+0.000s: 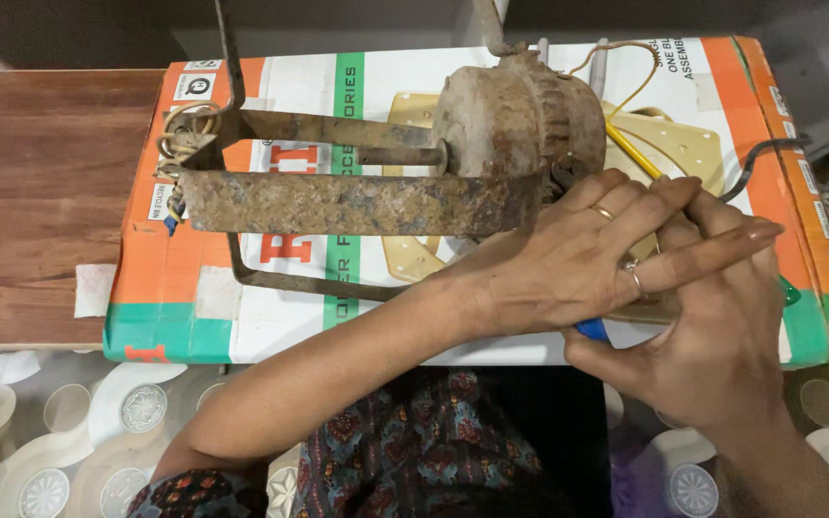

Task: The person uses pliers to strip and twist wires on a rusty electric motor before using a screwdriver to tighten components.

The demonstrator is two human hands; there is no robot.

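Here the left hand (568, 264) lies over the right hand (712, 326), fingers (712, 254) stretched together; both close around a blue-handled tool (591, 329) at centre right. Just above, the rusty motor (510, 120) in its metal bracket (357, 201) rests on a cardboard box (194, 297) atop the wooden table (40, 192).

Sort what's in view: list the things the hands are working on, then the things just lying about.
In hand:
left hand
right hand
blue-handled tool
rusty motor
rusty bracket
yellow wire

Lying about:
printed carton, serving as a base
wooden board
patterned floor
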